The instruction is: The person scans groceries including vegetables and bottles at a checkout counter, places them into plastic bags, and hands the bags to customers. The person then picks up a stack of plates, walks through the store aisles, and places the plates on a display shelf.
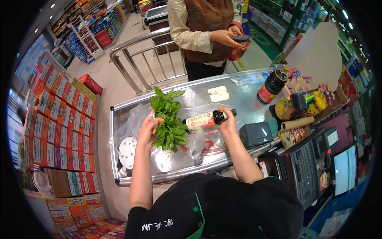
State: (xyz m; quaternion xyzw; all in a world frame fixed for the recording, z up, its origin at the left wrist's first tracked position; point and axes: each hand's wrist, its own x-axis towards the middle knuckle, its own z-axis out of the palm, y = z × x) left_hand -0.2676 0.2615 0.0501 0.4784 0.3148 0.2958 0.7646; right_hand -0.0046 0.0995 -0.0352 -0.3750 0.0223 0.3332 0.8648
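Note:
My left hand (149, 130) is at the left of a bunch of leafy green celery (168, 119), fingers closed at its edge with a bit of clear plastic showing there. In my right hand (228, 121) is a dark glass sauce bottle (203, 120), gripped by its neck and lying nearly level. Its cream and red label bears writing, and its base end meets the leaves. Beneath both hands, clear plastic bags (195, 145) rest on the metal checkout counter (176, 162). A white leaf-patterned plate (127, 152) lies by my left forearm.
A dark scanner box (256, 133) stands right of my right hand. Beyond it are a large dark jar (272, 86), candy containers (286, 109), a keyboard (303, 170) and a monitor (345, 170). Across the counter, a person (206, 33) holds a phone (240, 38). Stacked cartons (62, 119) line the left.

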